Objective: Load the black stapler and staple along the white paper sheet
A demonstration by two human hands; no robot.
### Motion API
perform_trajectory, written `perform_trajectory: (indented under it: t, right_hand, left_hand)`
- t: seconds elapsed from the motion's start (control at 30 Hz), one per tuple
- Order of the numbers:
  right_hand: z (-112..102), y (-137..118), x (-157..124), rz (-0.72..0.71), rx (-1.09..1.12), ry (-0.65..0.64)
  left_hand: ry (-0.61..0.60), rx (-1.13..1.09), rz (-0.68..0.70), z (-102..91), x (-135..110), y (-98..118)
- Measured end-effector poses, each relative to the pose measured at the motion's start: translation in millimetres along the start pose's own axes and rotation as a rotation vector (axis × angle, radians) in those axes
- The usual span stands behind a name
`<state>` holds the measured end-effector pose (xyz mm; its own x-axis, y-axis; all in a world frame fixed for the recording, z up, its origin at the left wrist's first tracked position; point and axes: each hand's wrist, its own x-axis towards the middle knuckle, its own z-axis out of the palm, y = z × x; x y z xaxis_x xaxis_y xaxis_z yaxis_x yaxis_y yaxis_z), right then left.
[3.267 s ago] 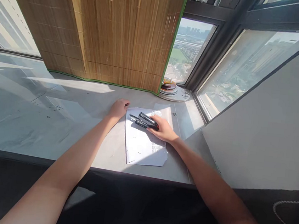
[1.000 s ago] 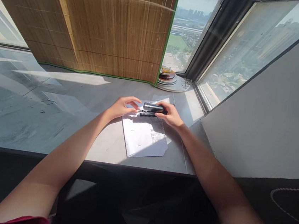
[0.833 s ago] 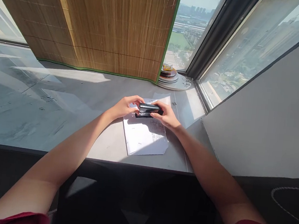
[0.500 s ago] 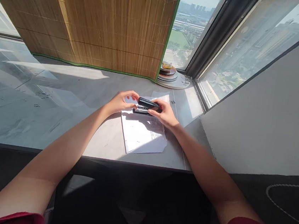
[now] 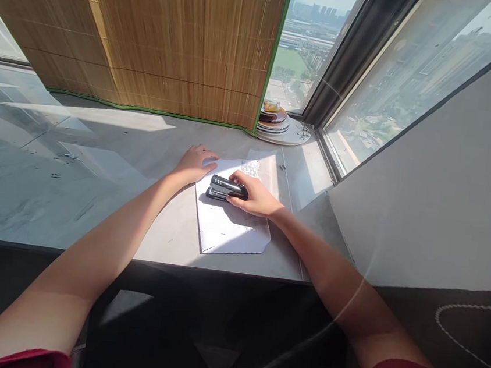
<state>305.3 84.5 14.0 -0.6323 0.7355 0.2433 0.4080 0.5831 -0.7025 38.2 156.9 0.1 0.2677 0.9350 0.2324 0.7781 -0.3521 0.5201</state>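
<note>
A black stapler (image 5: 226, 188) is gripped at its right end by my right hand (image 5: 253, 195), its jaws parted and pointing left. It sits over a stack of white paper (image 5: 218, 228) with some printed lines near its top right corner and right side. At the paper's upper left edge rests my left hand (image 5: 195, 164), fingers spread and holding nothing. A few small dark marks, perhaps loose staples, show on the sheet below the stapler.
Stacked plates (image 5: 276, 123) stand in the window corner, a small yellow packet on top. A bamboo blind (image 5: 164, 41) hangs behind the grey counter (image 5: 95, 191). Loose staples (image 5: 55, 176) are scattered on the left. A white wall (image 5: 439, 181) bounds the right side.
My right hand has brought the stapler down and to the left, over the paper. My left hand has come away from the stapler's front end and moved onto the paper's edge.
</note>
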Motion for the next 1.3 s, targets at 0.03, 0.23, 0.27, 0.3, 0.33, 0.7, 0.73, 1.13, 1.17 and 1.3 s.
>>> perform_trajectory:
  t: [0.03, 0.23, 0.27, 0.3, 0.33, 0.7, 0.73, 1.13, 1.17, 1.3]
  right_hand:
    - [-0.8, -0.5, -0.2, -0.017, -0.008, -0.009]
    - [-0.9, -4.7, -0.1, -0.056, -0.033, -0.033]
    - [-0.6, -5.2, 0.2, -0.058, -0.038, -0.038]
    - [-0.7, -5.6, 0.5, -0.06, -0.044, -0.044]
    - [-1.3, -5.8, 0.6, -0.063, -0.053, -0.053]
    - [-41.6, -7.8, -25.7, 0.082, -0.196, -0.24]
    - [-43.1, -8.7, -31.8, 0.117, -0.18, -0.238]
    - [-78.8, 34.1, -73.5, 0.282, -0.169, 0.326]
    - [-76.2, 45.3, -66.4, 0.284, -0.262, 0.374]
    - [-53.0, 75.8, -36.6, 0.439, -0.55, 0.177]
  left_hand:
    - [-0.005, 0.016, -0.003, 0.6, 0.2, -0.5]
    - [0.002, 0.017, -0.006, 0.2, -0.7, 1.3]
    - [0.004, 0.008, -0.009, -0.1, -1.1, 1.5]
    - [0.006, 0.0, -0.011, -0.4, -1.4, 1.5]
    - [0.009, -0.008, -0.011, -0.7, -1.6, 1.1]
    - [-0.016, -0.079, -0.002, -5.5, -2.9, -2.0]
    - [-0.014, -0.088, -0.005, -5.6, -2.9, -1.6]
    - [0.043, -0.229, -0.016, -5.1, -2.6, 1.1]
    - [0.066, -0.272, -0.021, -5.9, -2.5, 1.3]
    - [0.241, -0.545, -0.121, -9.0, 1.1, -1.9]
